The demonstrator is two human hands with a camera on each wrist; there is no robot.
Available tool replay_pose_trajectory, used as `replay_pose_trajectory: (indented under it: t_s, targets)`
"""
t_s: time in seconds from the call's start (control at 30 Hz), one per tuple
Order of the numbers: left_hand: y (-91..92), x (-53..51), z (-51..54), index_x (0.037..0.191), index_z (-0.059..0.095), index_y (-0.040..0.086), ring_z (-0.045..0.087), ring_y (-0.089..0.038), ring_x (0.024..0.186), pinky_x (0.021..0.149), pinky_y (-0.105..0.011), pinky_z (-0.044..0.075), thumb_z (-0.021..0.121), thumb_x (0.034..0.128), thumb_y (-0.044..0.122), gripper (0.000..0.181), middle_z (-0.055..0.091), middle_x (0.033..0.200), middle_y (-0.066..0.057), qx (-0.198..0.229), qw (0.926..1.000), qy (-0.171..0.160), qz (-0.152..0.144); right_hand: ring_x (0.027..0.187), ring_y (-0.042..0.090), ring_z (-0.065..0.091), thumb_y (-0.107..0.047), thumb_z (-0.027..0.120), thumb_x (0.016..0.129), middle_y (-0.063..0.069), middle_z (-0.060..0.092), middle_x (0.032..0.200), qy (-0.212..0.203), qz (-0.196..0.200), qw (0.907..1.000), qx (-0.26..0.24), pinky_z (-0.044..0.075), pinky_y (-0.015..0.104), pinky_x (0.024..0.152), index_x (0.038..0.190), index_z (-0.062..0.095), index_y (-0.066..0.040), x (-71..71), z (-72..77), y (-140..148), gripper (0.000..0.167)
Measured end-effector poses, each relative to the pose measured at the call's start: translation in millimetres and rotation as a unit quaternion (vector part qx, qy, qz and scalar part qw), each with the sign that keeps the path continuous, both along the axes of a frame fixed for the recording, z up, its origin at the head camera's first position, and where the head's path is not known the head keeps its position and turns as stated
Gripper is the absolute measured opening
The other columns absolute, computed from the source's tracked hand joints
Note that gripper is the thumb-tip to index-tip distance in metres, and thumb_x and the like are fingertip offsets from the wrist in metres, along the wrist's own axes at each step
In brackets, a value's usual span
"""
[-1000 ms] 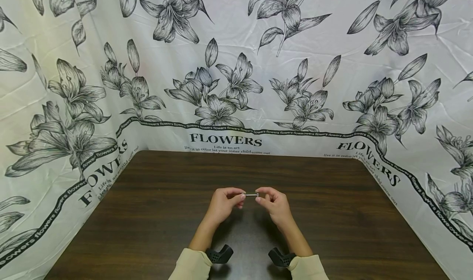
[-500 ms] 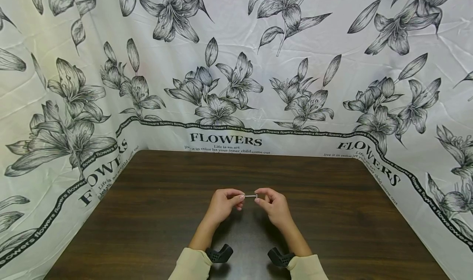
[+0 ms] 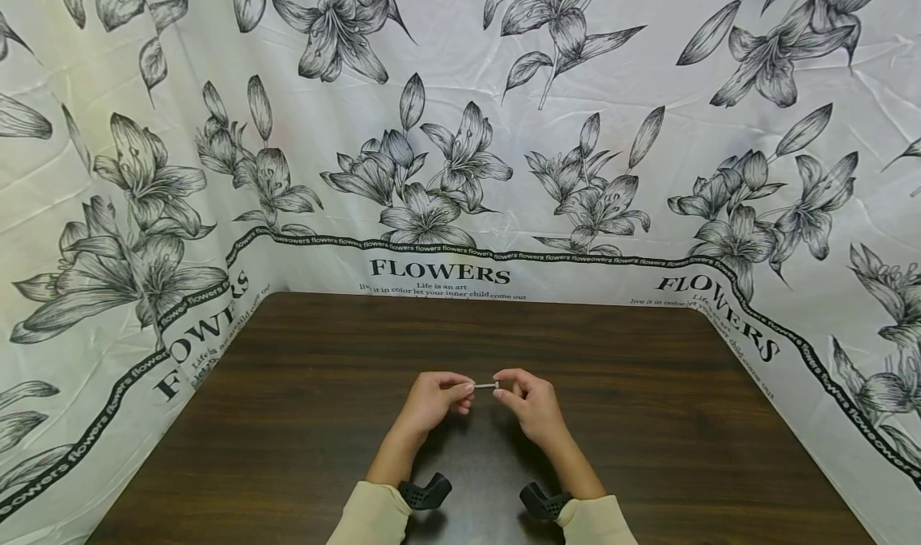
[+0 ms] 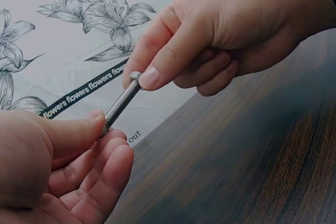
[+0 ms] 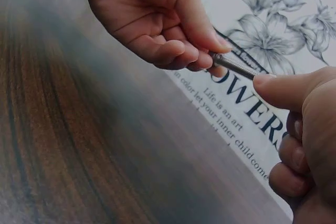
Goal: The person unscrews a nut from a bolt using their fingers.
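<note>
A silver threaded bolt (image 4: 122, 103) is held level between the two hands above the table. My left hand (image 3: 430, 403) pinches one end of it between thumb and fingertips. With thumb and forefinger, my right hand (image 3: 534, 403) pinches the head end. In the left wrist view the bolt's head shows at the right thumb (image 4: 150, 78), and bare thread lies between the hands. The left fingertips (image 5: 220, 43) partly cover the far end in the right wrist view; whether a nut sits there I cannot tell.
The dark wood-grain table (image 3: 302, 417) lies beneath both hands. A white cloth (image 3: 460, 209) printed with black flowers and lettering surrounds its back and sides. Black wrist devices (image 3: 426, 491) sit on both wrists, at the ends of cream sleeves (image 3: 374, 517).
Both hands have sunk slightly toward the person with the bolt, and the right hand has shifted a little to the left. Their pinch on the bolt looks the same.
</note>
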State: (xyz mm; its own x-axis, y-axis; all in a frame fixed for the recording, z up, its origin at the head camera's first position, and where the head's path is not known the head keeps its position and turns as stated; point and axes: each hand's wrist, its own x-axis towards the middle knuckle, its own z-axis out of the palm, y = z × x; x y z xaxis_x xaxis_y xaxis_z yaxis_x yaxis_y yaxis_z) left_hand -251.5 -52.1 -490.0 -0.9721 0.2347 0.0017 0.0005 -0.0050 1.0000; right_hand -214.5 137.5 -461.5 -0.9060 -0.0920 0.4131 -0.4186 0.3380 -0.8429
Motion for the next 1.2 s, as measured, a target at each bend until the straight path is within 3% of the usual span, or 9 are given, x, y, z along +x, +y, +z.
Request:
replay_pose_trajectory:
  t_s: [0.17, 0.27, 0.47, 0.63, 0.77, 0.93, 1.07, 1.2]
  targets:
    - [-3.0, -1.6, -4.7, 0.099, 0.066, -0.017, 0.063, -0.013, 0.06, 0.059, -0.029, 0.058, 0.066, 0.0896, 0.0, 0.019, 0.067, 0.074, -0.012, 0.021, 0.9996, -0.018, 0.011, 0.045, -0.003, 0.027, 0.007, 0.075, 0.079, -0.003, 0.036, 0.054, 0.021, -0.019, 0.9996, -0.002, 0.024, 0.019, 0.042, 0.094, 0.07, 0.002, -13.8, -23.2, 6, 0.017]
    - [-3.7, -1.6, -4.4, 0.098, 0.067, -0.017, 0.063, -0.013, 0.06, 0.059, -0.029, 0.058, 0.066, 0.0891, -0.002, 0.018, 0.068, 0.075, -0.015, 0.015, 0.9996, -0.016, 0.018, 0.045, 0.0, 0.031, 0.0, 0.077, 0.079, -0.01, 0.036, 0.053, 0.006, -0.027, 0.999, 0.035, 0.026, 0.02, 0.043, 0.094, 0.072, -0.004, -21.8, -35.6, 11, 0.017]
    - [-3.3, -2.3, -7.2, 0.094, 0.068, -0.015, 0.064, -0.013, 0.058, 0.057, -0.031, 0.057, 0.067, 0.088, -0.003, 0.013, 0.068, 0.073, -0.015, -0.034, 0.9989, 0.013, 0.03, 0.045, 0.004, 0.036, -0.007, 0.079, 0.079, -0.01, 0.039, 0.054, -0.016, -0.037, 0.9915, 0.124, 0.032, 0.022, 0.043, 0.094, 0.073, -0.007, -24.4, -42.4, 13, 0.016]
    - [-4.3, -0.9, -9.3, 0.089, 0.072, -0.007, 0.064, -0.015, 0.055, 0.054, -0.031, 0.057, 0.07, 0.087, 0.0, 0.008, 0.068, 0.071, -0.013, -0.1, 0.9929, 0.05, 0.042, 0.045, 0.005, 0.038, -0.01, 0.079, 0.08, -0.008, 0.042, 0.054, -0.042, -0.056, 0.9816, 0.178, 0.033, 0.023, 0.042, 0.095, 0.074, -0.008, -23.7, -46.7, 14, 0.016]
    - [-6.3, -0.4, -11.0, 0.086, 0.074, 0.0, 0.063, -0.015, 0.055, 0.053, -0.029, 0.055, 0.072, 0.0864, 0.006, 0.006, 0.068, 0.071, -0.01, -0.158, 0.9822, 0.086, 0.054, 0.047, 0.007, 0.04, -0.013, 0.079, 0.081, -0.007, 0.045, 0.055, -0.054, -0.067, 0.9727, 0.215, 0.035, 0.025, 0.043, 0.096, 0.074, -0.01, -23.1, -48.0, 14, 0.016]
    - [-8.1, -1.7, -14.9, 0.084, 0.076, 0.008, 0.061, -0.013, 0.067, 0.061, -0.029, 0.05, 0.077, 0.0842, 0.016, 0.008, 0.069, 0.076, 0.001, -0.244, 0.9557, 0.143, 0.08, 0.056, 0.008, 0.049, -0.021, 0.078, 0.082, -0.006, 0.06, 0.068, -0.05, -0.077, 0.9595, 0.267, 0.042, 0.029, 0.05, 0.097, 0.075, -0.017, -23.8, -49.3, 11, 0.016]
    - [-6.9, -1.0, -18.9, 0.083, 0.076, 0.01, 0.06, -0.014, 0.074, 0.065, -0.031, 0.048, 0.078, 0.0823, 0.016, 0.007, 0.068, 0.079, 0.004, -0.281, 0.9422, 0.163, 0.083, 0.067, 0.013, 0.06, -0.025, 0.078, 0.082, -0.003, 0.07, 0.083, -0.054, -0.081, 0.9502, 0.296, 0.049, 0.034, 0.057, 0.098, 0.076, -0.02, -21.9, -50.8, 11, 0.017]
    - [-3.9, 0.5, -21.0, 0.083, 0.077, 0.01, 0.059, -0.016, 0.075, 0.066, -0.03, 0.048, 0.079, 0.0806, 0.013, 0.005, 0.066, 0.079, 0.003, -0.3, 0.9308, 0.195, 0.076, 0.079, 0.022, 0.067, -0.026, 0.078, 0.082, 0.001, 0.073, 0.092, -0.059, -0.086, 0.9475, 0.302, 0.053, 0.041, 0.064, 0.098, 0.077, -0.02, -19.8, -50.4, 12, 0.017]
